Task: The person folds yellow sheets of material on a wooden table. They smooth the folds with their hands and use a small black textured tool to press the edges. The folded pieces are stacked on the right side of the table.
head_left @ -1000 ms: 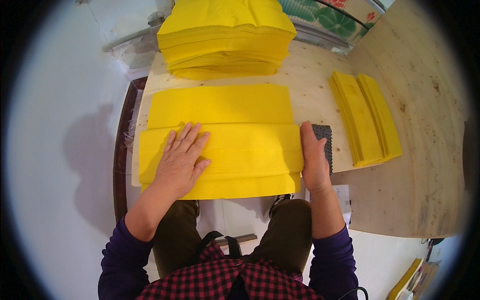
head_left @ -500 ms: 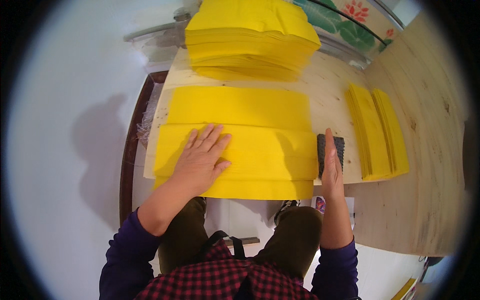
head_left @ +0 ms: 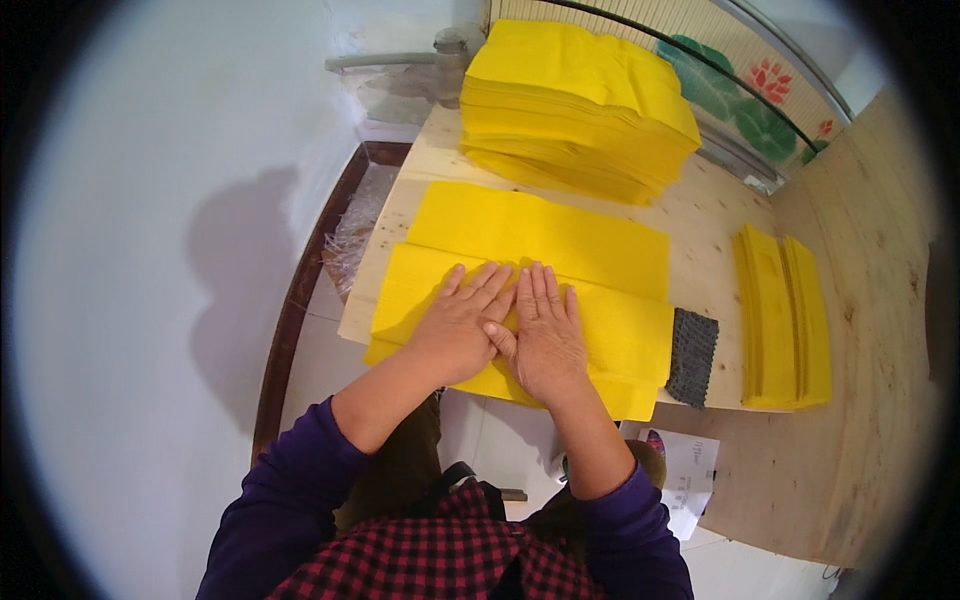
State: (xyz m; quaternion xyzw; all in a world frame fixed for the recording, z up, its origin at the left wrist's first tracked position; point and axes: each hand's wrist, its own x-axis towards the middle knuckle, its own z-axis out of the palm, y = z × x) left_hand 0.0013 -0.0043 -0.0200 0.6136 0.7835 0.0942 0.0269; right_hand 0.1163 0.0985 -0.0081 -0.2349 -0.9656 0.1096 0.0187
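Smooth, layered yellow cloth (head_left: pixel 625 325) lies under left hand (head_left: pixel 458 332) and right hand (head_left: pixel 548 350), fingers (head_left: pixel 540 288) straight and released

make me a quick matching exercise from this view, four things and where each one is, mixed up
1. right hand
2. dark grey piece
3. tall yellow pile
4. two narrow yellow stacks

a. side by side, farthest right of the four
b. at the far side of the table
c. flat on the yellow cloth
d. just right of the yellow cloth

Pairs: 1-c, 2-d, 3-b, 4-a
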